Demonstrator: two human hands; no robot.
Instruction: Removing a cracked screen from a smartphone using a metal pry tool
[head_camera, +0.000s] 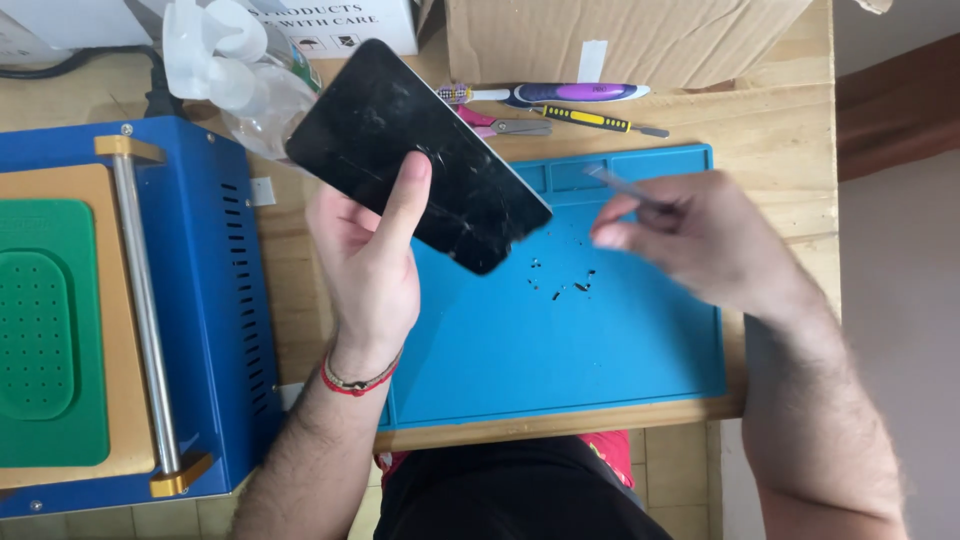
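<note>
Wooden bench seen from above, with a blue work mat laid on it. Left hand holds a black phone up off the bench, above the mat's upper left corner: palm and fingers behind it, thumb pressed flat on the front near the lower edge, so the grip is a clamp across the slab's width. Glass face looks scratched or cracked, with pale scuffs across it; judged stiff, thin, light, smooth enough to slip, and fragile at the face. Best held by the long edges, as here, not by pressing the middle of the glass. Right hand is blurred; fingers are pinched together on a thin grey tool, probably tweezers or a pick, tip pointing up and left toward the phone but apart from it. Small dark bits, likely screws, lie scattered on the mat below the phone. Beyond the mat: pink-handled scissors, a yellow and black screwdriver, a purple and white handled tool, a cardboard box. Left of the hand stands a blue machine with a green pad and a metal bar; crumpled clear plastic lies behind it
</note>
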